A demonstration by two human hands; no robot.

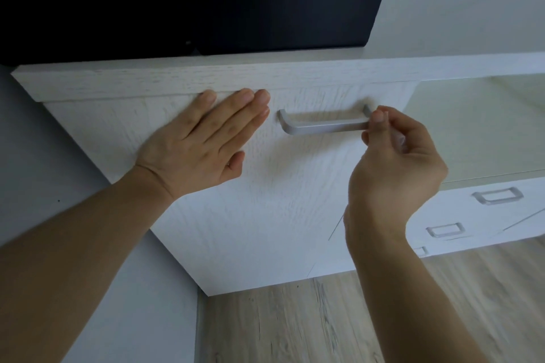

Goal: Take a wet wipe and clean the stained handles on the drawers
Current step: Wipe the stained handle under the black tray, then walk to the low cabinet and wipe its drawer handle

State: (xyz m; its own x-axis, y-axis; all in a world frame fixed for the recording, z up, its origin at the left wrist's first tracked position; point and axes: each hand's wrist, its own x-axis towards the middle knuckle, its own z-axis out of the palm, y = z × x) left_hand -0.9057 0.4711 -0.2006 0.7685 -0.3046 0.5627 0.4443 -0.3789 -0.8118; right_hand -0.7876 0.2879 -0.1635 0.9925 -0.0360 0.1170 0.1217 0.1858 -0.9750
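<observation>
We are facing a white wood-grain chest of drawers (265, 200) on a pale plank floor (295, 327), with grey wall to the left of the frame. Our left hand (203, 141) lies open and flat against the drawer front, fingers spread just under the top edge. Our right hand (395, 153) is pinched closed at the right end of the silver bar handle (324, 125), thumb and forefinger touching it; something pale and thin may sit between the fingers, but we cannot tell whether it is a wet wipe. The handle sits at frame centre, between our two hands, its long axis running left to right. The right hand is on it; the left stops just beside its left end. So we judge that any wiping stroke would run leftward along the bar. Above, at upper left, a dark fabric box (191, 15) rests on the top. At lower right, smaller drawer handles (498, 196) wait.
</observation>
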